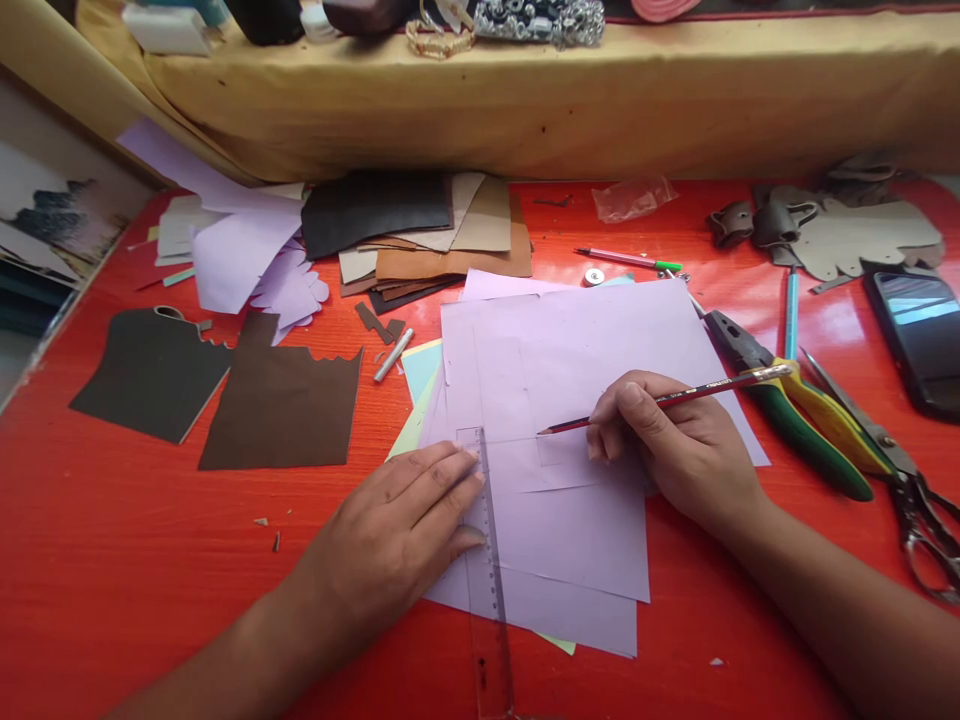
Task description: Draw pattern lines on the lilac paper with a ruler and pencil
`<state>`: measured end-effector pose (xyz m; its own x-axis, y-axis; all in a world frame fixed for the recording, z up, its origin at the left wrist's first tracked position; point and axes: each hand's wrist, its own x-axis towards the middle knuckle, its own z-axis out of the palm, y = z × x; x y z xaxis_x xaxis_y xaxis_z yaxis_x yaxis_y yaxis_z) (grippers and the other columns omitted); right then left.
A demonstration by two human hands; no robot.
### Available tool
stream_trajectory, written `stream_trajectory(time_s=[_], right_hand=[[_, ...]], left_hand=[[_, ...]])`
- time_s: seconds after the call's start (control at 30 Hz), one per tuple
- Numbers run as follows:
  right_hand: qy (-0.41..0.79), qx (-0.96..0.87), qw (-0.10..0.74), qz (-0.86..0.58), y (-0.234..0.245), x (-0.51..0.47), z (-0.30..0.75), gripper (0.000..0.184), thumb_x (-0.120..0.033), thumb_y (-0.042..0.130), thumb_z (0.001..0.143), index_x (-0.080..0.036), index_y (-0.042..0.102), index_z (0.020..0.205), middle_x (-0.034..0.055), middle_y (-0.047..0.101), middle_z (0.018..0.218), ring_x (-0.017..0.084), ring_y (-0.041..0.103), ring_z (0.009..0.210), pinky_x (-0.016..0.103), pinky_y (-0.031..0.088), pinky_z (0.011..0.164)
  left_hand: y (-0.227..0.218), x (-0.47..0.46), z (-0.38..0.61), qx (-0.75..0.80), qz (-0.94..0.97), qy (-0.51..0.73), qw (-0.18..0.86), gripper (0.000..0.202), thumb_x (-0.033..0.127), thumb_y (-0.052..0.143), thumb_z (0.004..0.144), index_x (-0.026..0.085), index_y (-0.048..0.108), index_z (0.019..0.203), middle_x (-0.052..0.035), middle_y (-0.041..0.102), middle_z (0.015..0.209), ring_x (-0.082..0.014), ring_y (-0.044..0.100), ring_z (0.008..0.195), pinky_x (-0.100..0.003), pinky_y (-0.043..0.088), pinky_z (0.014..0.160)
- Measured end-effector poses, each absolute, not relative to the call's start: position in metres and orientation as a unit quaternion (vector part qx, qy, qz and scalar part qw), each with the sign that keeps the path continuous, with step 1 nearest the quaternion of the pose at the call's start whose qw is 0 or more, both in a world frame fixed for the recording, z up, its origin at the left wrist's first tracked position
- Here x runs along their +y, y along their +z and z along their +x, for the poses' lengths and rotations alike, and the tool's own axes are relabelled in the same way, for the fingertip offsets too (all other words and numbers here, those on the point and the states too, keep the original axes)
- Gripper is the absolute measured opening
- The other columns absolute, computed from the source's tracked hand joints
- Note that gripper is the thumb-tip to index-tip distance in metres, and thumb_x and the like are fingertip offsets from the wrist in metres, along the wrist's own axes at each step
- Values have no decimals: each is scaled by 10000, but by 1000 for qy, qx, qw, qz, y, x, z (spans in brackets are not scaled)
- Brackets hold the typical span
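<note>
A clear ruler lies lengthwise over the lilac paper, its lower end past the sheets. My left hand holds it down, fingers close together and thumb on the ruler. In my right hand is a dark red and black pencil, gripped between thumb and fingers. The pencil's point is at the paper, right of the ruler's upper end; whether it touches I cannot tell. Thin pencil lines and a small drawn rectangle show on the top sheet. Part of the ruler is hidden under my left fingers.
Green-yellow pliers, scissors and a phone lie at right. Leather pieces are stacked behind the paper. Brown leather and lilac offcuts lie at left. A cloth-covered ledge runs along the back.
</note>
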<state>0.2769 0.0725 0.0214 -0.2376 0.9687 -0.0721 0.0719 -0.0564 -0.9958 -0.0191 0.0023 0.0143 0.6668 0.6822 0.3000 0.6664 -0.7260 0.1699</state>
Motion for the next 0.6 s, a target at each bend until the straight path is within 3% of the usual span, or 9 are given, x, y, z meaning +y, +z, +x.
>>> stream_trajectory(time_s=[0.6], right_hand=[[561, -555, 400, -466, 22, 72, 277, 469, -563, 681, 1094, -223, 755, 779, 5, 630, 615, 188, 681, 615, 318, 549, 642]], left_hand=[[14, 3, -19, 365, 913, 179, 27, 301, 295, 571, 1163, 88, 719, 1323, -142, 782, 1350, -289, 735, 1280, -441, 603, 1126]])
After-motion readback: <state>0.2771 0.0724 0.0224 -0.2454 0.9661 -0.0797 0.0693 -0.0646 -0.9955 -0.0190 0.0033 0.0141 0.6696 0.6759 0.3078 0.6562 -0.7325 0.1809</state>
